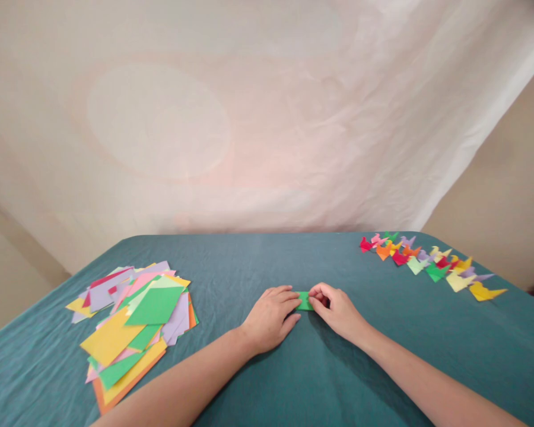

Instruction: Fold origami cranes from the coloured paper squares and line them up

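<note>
Your 2 hands meet at the middle of the table (258,261), just in front of you, over a small green paper (304,301) that lies folded on the teal cloth.

Your left hand (270,317) rests palm down on the cloth, its fingers held close together and stretched toward the paper; their tips lie on the paper's left end and press it flat. The thumb sits low, apart from the fingers, against the cloth.

Your right hand (336,311) comes in from the other side with its fingers curled. Thumb and forefinger pinch the right end of the paper, and the other fingers are tucked in behind them. Most of the paper is hidden under the 2 sets of fingertips, so only a short green strip shows between them, and you cannot tell how many folds it has.

To your left, well apart from the hands, a loose pile of sheets (133,323) is spread on the cloth: green, yellow, lilac, pink, orange and red, overlapping at all angles, a large green one on top.

To your far right, near the table's back corner, a row of folded figures (429,262) in mixed colours runs along the cloth, a yellow one nearest the edge.

Behind the table hangs a pale creased sheet (258,118).
</note>
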Demonstrator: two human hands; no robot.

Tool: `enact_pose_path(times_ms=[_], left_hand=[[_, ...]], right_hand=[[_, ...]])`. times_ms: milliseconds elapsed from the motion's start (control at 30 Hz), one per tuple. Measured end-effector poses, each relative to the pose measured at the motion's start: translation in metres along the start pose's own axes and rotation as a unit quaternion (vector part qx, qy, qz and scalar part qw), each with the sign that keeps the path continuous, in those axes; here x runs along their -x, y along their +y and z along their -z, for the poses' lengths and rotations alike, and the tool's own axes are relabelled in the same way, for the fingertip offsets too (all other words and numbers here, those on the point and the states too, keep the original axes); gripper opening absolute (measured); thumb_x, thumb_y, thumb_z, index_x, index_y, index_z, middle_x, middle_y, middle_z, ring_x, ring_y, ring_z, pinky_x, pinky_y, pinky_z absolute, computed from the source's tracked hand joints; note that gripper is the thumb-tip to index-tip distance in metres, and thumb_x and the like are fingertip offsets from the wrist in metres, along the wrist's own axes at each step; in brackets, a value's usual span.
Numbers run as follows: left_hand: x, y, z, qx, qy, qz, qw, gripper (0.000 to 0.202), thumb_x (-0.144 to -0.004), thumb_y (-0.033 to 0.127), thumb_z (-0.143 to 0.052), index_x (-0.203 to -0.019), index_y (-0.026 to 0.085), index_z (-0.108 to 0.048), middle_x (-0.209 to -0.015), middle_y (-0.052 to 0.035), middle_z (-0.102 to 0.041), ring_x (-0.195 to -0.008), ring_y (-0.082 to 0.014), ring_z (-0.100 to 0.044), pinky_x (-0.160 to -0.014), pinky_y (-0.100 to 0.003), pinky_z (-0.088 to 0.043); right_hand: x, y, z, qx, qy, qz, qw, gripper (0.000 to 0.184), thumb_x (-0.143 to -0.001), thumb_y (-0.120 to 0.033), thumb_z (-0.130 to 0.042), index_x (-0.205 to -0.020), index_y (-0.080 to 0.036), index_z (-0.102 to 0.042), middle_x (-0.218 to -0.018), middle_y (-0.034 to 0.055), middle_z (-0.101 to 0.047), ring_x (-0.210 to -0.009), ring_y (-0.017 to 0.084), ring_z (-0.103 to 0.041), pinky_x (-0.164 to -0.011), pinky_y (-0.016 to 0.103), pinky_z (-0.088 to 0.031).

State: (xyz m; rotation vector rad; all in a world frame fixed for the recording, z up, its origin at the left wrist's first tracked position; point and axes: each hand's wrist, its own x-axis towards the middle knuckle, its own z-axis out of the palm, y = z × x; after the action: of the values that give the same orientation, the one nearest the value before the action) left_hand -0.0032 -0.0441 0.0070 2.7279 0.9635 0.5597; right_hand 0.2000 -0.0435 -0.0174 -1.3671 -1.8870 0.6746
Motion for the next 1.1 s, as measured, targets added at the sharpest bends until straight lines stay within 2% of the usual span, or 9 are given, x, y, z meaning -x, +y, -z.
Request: enact_pose_path(times_ms=[100, 200, 267, 333, 433, 733, 900, 1100], left_hand=[[0.0, 0.0, 0.0, 0.001, -0.002, -0.002, 1.0, 0.031, -0.088, 0.026, -0.046, -0.118, 0.022, -0.054, -0.12, -0.0037, -0.057, -0.12, -0.0219, -0.041, -0.103, -0.041, -0.03], [0.0, 0.0, 0.0, -0.003, -0.002, -0.007, 1.0, 0.032, -0.088, 0.027, -0.045, -0.119, 0.022, -0.054, -0.12, -0.004, -0.057, -0.119, -0.0215, -0.042, -0.103, -0.04, -0.03], [0.0, -0.001, 0.001, -0.012, -0.008, -0.011, 1.0, 0.032, -0.089, 0.028, -0.044, -0.119, 0.024, -0.053, -0.12, -0.0037, -0.056, -0.119, -0.0216, -0.043, -0.103, -0.04, -0.03], [0.0, -0.001, 0.002, -0.025, -0.017, -0.017, 0.999, 0.031, -0.09, 0.029, -0.043, -0.119, 0.025, -0.053, -0.121, -0.0035, -0.056, -0.119, -0.0223, -0.042, -0.102, -0.041, -0.03], [-0.001, -0.002, 0.004, -0.047, -0.026, -0.029, 0.998, 0.031, -0.091, 0.03, -0.041, -0.12, 0.026, -0.053, -0.121, -0.0037, -0.055, -0.119, -0.0231, -0.042, -0.1, -0.041, -0.031], [-0.002, -0.003, 0.009, -0.087, -0.039, -0.061, 0.994, 0.032, -0.092, 0.035, -0.04, -0.12, 0.024, -0.052, -0.122, -0.0055, -0.054, -0.117, -0.0221, -0.043, -0.098, -0.038, -0.03], [-0.001, -0.001, 0.013, -0.087, -0.052, -0.077, 0.992, 0.031, -0.092, 0.034, -0.04, -0.121, 0.027, -0.051, -0.123, -0.0056, -0.052, -0.113, -0.0214, -0.046, -0.096, -0.037, -0.032], [-0.001, 0.0, 0.013, -0.07, -0.04, -0.078, 0.994, 0.031, -0.091, 0.034, -0.04, -0.119, 0.027, -0.052, -0.12, -0.0063, -0.053, -0.111, -0.021, -0.047, -0.096, -0.037, -0.032]], right_hand=[[-0.001, 0.0, 0.007, 0.002, -0.02, 0.024, 1.0, 0.013, -0.082, -0.025, -0.05, -0.081, -0.02, -0.061, -0.065, -0.0004, -0.06, -0.058, 0.014, -0.054, -0.057, 0.026, -0.043], [-0.003, 0.0, 0.019, -0.007, -0.052, 0.072, 0.996, 0.011, -0.079, -0.027, -0.055, -0.082, -0.02, -0.064, -0.079, 0.0031, -0.06, -0.066, 0.014, -0.055, -0.061, 0.026, -0.045], [-0.004, 0.0, 0.026, -0.001, -0.082, 0.107, 0.991, 0.014, -0.077, -0.028, -0.06, -0.088, -0.021, -0.065, -0.09, 0.0046, -0.059, -0.075, 0.015, -0.056, -0.067, 0.028, -0.046], [-0.005, 0.001, 0.031, 0.012, -0.1, 0.147, 0.984, 0.019, -0.075, -0.03, -0.064, -0.092, -0.023, -0.066, -0.099, 0.0056, -0.059, -0.088, 0.018, -0.055, -0.079, 0.033, -0.044], [-0.006, 0.004, 0.032, 0.026, -0.114, 0.184, 0.976, 0.022, -0.075, -0.03, -0.066, -0.096, -0.024, -0.066, -0.106, 0.006, -0.06, -0.098, 0.02, -0.053, -0.088, 0.038, -0.04], [-0.01, 0.007, 0.032, 0.034, -0.119, 0.206, 0.971, 0.022, -0.078, -0.031, -0.063, -0.099, -0.024, -0.066, -0.104, 0.0064, -0.066, -0.095, 0.02, -0.058, -0.087, 0.039, -0.041], [-0.01, 0.009, 0.031, 0.047, -0.107, 0.229, 0.966, 0.021, -0.079, -0.029, -0.062, -0.099, -0.025, -0.066, -0.104, 0.0066, -0.067, -0.094, 0.02, -0.059, -0.086, 0.04, -0.042], [-0.009, 0.01, 0.029, 0.068, -0.101, 0.24, 0.963, 0.019, -0.082, -0.029, -0.058, -0.098, -0.025, -0.067, -0.102, 0.0065, -0.067, -0.091, 0.021, -0.06, -0.083, 0.041, -0.044]])
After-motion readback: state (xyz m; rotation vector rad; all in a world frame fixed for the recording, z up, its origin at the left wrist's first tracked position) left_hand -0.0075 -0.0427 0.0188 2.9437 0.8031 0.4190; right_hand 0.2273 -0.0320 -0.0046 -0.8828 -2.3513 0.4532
